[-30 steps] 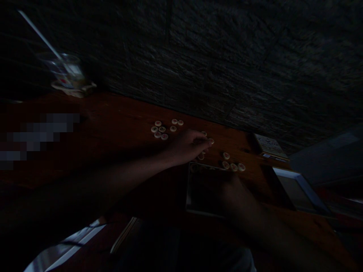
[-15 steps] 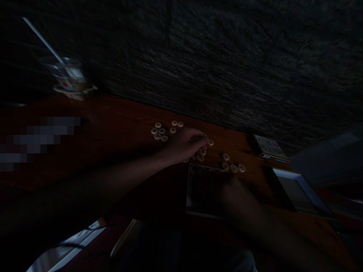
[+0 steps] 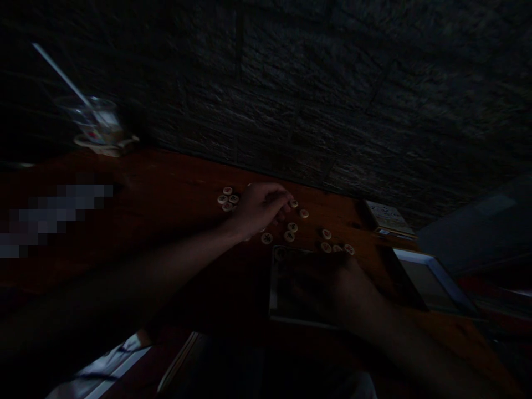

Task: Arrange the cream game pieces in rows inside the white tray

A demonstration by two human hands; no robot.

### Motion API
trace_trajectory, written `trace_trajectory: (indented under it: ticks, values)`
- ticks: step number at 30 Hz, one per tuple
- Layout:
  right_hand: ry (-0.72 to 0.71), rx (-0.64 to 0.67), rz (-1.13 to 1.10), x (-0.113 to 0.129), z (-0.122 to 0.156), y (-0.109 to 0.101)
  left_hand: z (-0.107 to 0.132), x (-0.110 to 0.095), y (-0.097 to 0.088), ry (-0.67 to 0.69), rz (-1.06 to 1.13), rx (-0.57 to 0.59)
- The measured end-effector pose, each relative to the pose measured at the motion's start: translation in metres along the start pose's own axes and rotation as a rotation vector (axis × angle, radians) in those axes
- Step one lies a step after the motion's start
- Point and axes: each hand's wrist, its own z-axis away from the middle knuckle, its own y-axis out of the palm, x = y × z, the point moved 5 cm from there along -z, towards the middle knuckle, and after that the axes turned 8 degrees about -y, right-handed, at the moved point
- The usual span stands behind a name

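My left hand is over the table with its fingers curled; their undersides are in shadow, and what they hold, if anything, is hidden. Close by its fingertips lies a round xiangqi piece with a marked top. More pieces lie near it: one xiangqi piece to the right and another xiangqi piece below the wrist. My right hand is over the shallow open box in front of me. Its fingers are lost in the dark, and so is most of the box's inside.
Several pieces form a group left of my left hand, and others stand in a row beyond the box. An empty tray-like lid and a printed box are at right. A cup with a straw stands by the stone wall.
My left hand has drawn back slightly to the left, uncovering pieces beside its fingertips and wrist. My right hand stays over the box. The whole view has shifted a little.
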Motion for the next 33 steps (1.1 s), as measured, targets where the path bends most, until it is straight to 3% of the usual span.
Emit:
trace_trajectory:
  ticks: [3, 8, 11, 16, 19, 23, 25, 30, 33]
  values:
    - [0.123, -0.186, -0.066, -0.028, -0.001, -0.017, -0.007, -0.008, -0.018, 0.101, 0.036, -0.136]
    - [0.500, -0.498, -0.086, -0.109, 0.013, -0.027, -0.014, -0.012, -0.034, 0.134, 0.080, -0.246]
    - [0.522, -0.520, -0.075, -0.133, 0.017, -0.022, -0.017, -0.019, -0.039, 0.147, 0.066, -0.247]
    - [0.511, -0.511, -0.095, -0.144, 0.019, -0.017, -0.025, -0.048, -0.062, 0.157, -0.006, -0.260]
    - [0.533, -0.478, -0.093, -0.148, 0.021, -0.015, -0.030, -0.055, -0.073, 0.144, -0.106, -0.199]
    - [0.515, -0.439, -0.103, -0.151, 0.022, -0.012, -0.028, -0.029, -0.079, 0.101, -0.219, -0.154]
    - [0.500, -0.428, -0.115, -0.151, 0.022, -0.010, -0.022, -0.014, -0.074, 0.131, -0.376, -0.057]
    - [0.532, -0.416, -0.169, -0.152, 0.023, -0.005, -0.003, 0.001, -0.055, 0.251, -0.726, 0.331]
    - [0.533, -0.425, -0.174, -0.152, 0.023, -0.005, 0.003, 0.000, -0.050, 0.328, -0.853, 0.427]
